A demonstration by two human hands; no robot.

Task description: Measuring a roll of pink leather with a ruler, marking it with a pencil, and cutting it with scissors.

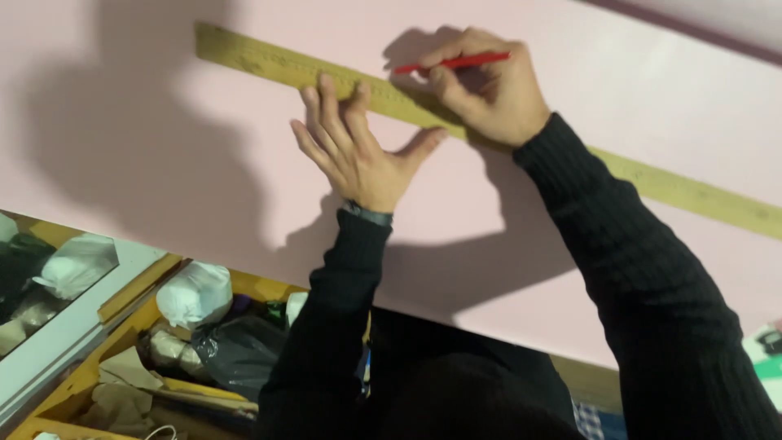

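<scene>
Left hand (352,147), fingers splayed flat, pins ruler (269,63) to pink sheet (163,163); right hand (489,94) fingers pinch red pencil (456,62) at ruler edge.

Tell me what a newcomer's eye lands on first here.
First the two hands at top centre on the pink sheet: the left hand lies flat, pressing down a long yellowish ruler that runs diagonally from upper left to right edge. The right hand holds a red pencil with its tip at the ruler's upper edge. Lower left, below the sheet, wooden compartments hold white and black bags.
</scene>
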